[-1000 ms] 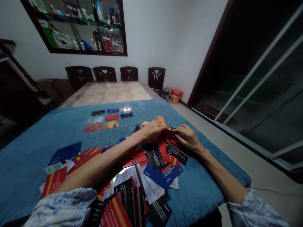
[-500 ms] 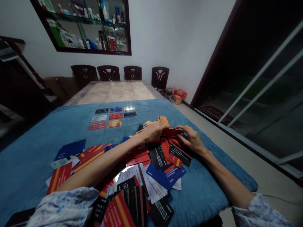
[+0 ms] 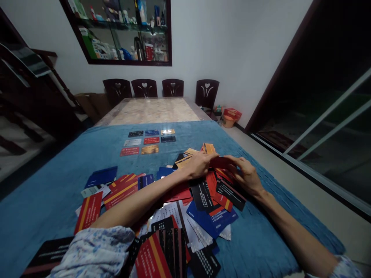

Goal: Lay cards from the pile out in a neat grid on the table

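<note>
Over the far right of a loose pile of bank-style cards, a red card [image 3: 219,163] is between my two hands, its edges partly covered by fingers. My left hand [image 3: 199,166] grips its left side, and its fingertips point right. At the other side, my right hand [image 3: 246,174] is curled with thumb and fingers on the card. Yellow cards [image 3: 208,148] stick out just behind my left hand. Below my hands lie black cards [image 3: 202,193], a blue card [image 3: 213,220] and more red ones. Whether the held card is single or a small stack cannot be made out.
Several cards lie in neat rows farther off, among them a gold card [image 3: 150,149]. More cards, such as a striped red card [image 3: 89,211], spread under my left forearm. A blue cloth [image 3: 58,170] covers the table's near part. Chairs [image 3: 207,92] stand along the far wall.
My view has turned slightly left, so everything sits farther right. The red card stays between both hands; my right hand has curled more over it, with its fingers closer to my left hand.
</note>
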Demonstrator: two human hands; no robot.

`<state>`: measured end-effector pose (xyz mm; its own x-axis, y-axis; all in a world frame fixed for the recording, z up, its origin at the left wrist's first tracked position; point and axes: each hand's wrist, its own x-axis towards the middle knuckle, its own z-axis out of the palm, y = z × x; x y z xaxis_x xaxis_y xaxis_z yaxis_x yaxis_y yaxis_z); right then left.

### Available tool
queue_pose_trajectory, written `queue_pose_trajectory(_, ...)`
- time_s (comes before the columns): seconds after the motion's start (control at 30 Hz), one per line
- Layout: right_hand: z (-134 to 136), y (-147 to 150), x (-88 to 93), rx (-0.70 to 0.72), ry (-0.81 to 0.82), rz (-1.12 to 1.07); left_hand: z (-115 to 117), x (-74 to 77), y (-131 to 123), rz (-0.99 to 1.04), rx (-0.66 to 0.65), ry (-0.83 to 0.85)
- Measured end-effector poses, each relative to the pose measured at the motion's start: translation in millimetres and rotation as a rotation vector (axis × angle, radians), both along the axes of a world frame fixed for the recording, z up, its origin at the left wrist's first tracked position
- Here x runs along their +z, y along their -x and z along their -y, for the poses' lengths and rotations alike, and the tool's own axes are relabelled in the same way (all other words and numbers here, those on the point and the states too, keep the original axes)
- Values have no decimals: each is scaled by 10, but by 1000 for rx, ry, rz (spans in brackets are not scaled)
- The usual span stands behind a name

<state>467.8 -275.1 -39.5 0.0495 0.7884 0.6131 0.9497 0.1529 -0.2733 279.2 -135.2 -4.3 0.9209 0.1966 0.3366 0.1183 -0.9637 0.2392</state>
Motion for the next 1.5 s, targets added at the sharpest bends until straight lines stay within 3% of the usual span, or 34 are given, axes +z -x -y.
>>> queue_pose_trajectory(0.27,-67,78,18,6,-89,190,-54,-139,57,116,22,46)
queue_pose_trajectory(0.6,-274,278,245,73,-41,363,-114,-59,330,137,141,59)
queue_pose_trajectory(1.07,-919,678,486,160,58,516,-293,151,980,81,333,36)
queue_pose_trajectory(1.5,-1561,1122,611,205,65,544,-699,234,1448,38,512,-62)
